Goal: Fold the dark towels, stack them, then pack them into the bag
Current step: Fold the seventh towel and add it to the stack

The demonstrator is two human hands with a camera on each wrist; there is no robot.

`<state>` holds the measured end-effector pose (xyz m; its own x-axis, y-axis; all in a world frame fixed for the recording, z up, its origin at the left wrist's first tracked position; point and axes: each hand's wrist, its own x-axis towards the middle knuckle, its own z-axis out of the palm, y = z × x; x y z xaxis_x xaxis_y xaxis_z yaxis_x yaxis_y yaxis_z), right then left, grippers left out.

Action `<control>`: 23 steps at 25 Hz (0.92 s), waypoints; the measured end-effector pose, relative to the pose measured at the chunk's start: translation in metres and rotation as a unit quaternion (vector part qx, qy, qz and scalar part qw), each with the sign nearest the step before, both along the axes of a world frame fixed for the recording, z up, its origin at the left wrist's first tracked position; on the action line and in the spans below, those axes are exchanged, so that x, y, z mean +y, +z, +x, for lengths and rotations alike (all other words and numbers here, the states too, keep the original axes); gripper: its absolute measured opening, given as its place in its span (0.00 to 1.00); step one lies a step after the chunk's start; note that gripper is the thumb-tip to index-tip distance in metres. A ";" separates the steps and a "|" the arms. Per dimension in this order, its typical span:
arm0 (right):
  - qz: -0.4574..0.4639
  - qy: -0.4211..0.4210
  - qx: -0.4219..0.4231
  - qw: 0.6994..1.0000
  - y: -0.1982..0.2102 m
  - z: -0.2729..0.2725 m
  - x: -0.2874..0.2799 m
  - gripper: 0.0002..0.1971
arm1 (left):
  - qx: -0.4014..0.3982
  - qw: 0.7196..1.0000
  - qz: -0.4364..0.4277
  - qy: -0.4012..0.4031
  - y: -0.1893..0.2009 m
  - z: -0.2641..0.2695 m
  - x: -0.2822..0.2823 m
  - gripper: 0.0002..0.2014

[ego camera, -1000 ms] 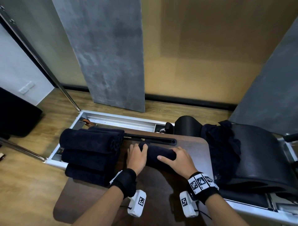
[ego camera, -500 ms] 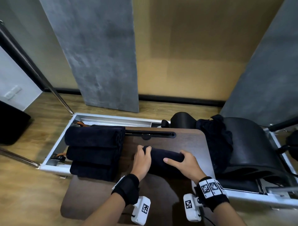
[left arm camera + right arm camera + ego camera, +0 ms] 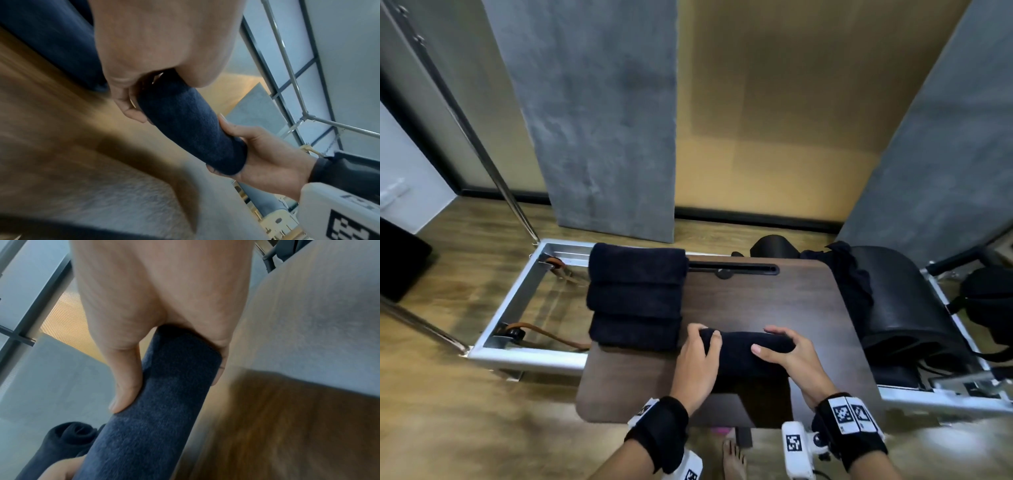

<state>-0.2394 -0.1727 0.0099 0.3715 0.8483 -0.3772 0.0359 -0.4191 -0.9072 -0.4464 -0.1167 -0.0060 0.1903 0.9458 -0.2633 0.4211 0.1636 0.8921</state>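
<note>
Both my hands grip one rolled towel (image 3: 743, 353) above the worktop (image 3: 774, 298).
My left hand (image 3: 697, 363) sits just beside the three stacked towels (image 3: 635, 294); my right hand (image 3: 791, 359) nears the black padded seat (image 3: 907, 308).

Dim warm light, blurred edges, wide-angle warp

Wood-plank floor (image 3: 448, 394). Tan rear wall (image 3: 774, 120) with black skirting, fronted by two grey concrete-look panels (image 3: 599, 120). Dark wood-grain table (image 3: 756, 301) over a silver metal frame (image 3: 517, 301). Black padded barrel (image 3: 904, 301) to the right.
</note>
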 end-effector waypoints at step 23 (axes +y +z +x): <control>-0.026 -0.072 -0.091 0.993 -0.028 -0.220 0.013 0.23 | -0.046 0.973 0.029 0.226 -0.021 -0.204 0.026 0.22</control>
<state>-0.4592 -0.1598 -0.0179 0.5538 0.7629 -0.3337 0.1346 -0.4774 -0.8683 -0.6505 -0.0903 -0.0273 -0.2283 0.9512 -0.2076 0.2357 0.2608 0.9362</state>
